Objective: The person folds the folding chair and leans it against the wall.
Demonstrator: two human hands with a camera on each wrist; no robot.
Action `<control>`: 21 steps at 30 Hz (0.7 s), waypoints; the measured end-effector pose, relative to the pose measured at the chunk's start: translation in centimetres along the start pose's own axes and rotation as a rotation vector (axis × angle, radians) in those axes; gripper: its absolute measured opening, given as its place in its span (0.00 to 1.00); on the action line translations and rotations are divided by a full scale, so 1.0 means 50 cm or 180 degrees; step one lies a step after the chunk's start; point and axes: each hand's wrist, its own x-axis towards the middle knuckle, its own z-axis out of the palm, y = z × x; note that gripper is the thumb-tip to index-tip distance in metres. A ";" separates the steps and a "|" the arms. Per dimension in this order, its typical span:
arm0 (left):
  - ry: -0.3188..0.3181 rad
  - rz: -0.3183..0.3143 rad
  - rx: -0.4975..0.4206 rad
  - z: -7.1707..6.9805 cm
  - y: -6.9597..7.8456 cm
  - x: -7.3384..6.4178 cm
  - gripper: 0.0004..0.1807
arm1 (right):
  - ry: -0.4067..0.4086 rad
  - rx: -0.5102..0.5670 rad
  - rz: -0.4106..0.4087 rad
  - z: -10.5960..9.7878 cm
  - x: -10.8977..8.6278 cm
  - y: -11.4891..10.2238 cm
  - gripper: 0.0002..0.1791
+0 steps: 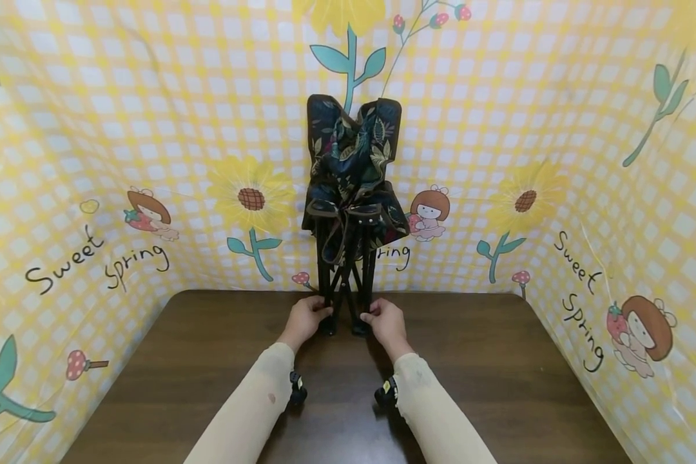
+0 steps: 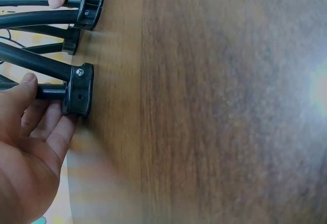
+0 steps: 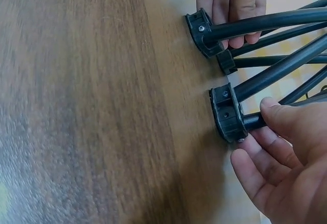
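A partly folded camping chair (image 1: 354, 161) stands upright near the table's far edge, its dark leaf-patterned fabric bunched above crossed black tube legs. My left hand (image 1: 306, 320) grips the near left leg low down, thumb on one side and fingers behind. The near right leg is held the same way by my right hand (image 1: 387, 325). In the left wrist view, a black plastic foot (image 2: 77, 91) with a screw sits just beyond my left fingers. The right wrist view has the matching right foot (image 3: 227, 114) beside my right fingertips. Rear feet show between the two front ones.
The dark brown wooden table (image 1: 336, 425) reaches toward me. A yellow checked cloth (image 1: 209, 129) with flowers and cartoon figures hangs behind it and along both sides. Small black cameras are strapped at the left wrist (image 1: 297, 388) and right wrist (image 1: 386, 393).
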 end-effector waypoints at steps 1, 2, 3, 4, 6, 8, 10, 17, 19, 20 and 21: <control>0.0007 0.0006 -0.0012 -0.001 0.000 -0.001 0.09 | -0.0004 -0.0008 -0.0005 0.000 0.000 0.000 0.11; 0.0010 0.0010 -0.0023 -0.001 0.000 -0.001 0.09 | -0.0002 -0.0020 -0.0010 0.000 0.000 0.000 0.11; 0.0008 0.0014 -0.0039 -0.001 0.000 -0.002 0.09 | -0.0001 -0.0028 -0.0012 0.000 0.001 0.001 0.11; 0.0004 0.0009 -0.0054 -0.002 0.001 -0.003 0.09 | -0.0002 -0.0038 -0.0014 0.000 0.001 0.001 0.11; -0.0006 0.0021 -0.0076 -0.002 0.000 -0.005 0.09 | -0.0012 -0.0033 0.0010 0.000 0.001 0.001 0.10; 0.0004 0.0069 -0.0077 -0.002 0.000 -0.006 0.09 | -0.0011 -0.0013 0.0010 0.000 0.002 0.002 0.09; 0.0039 0.0139 -0.0071 -0.001 0.000 -0.007 0.09 | -0.0008 0.0037 -0.0001 -0.001 0.002 0.002 0.09; 0.0052 0.0183 -0.0046 -0.001 0.001 -0.006 0.09 | 0.0044 0.0096 -0.0045 0.001 -0.002 0.003 0.08; 0.0027 0.0102 -0.0063 0.000 0.001 -0.005 0.09 | 0.0059 0.0108 -0.0067 0.002 -0.003 0.003 0.07; 0.0021 0.0087 -0.0065 0.000 0.000 -0.005 0.09 | 0.0066 0.0118 -0.0085 0.002 -0.003 0.003 0.07; 0.0015 0.0061 -0.0077 0.000 0.000 -0.004 0.09 | 0.0077 0.0135 -0.0103 0.003 -0.003 0.002 0.07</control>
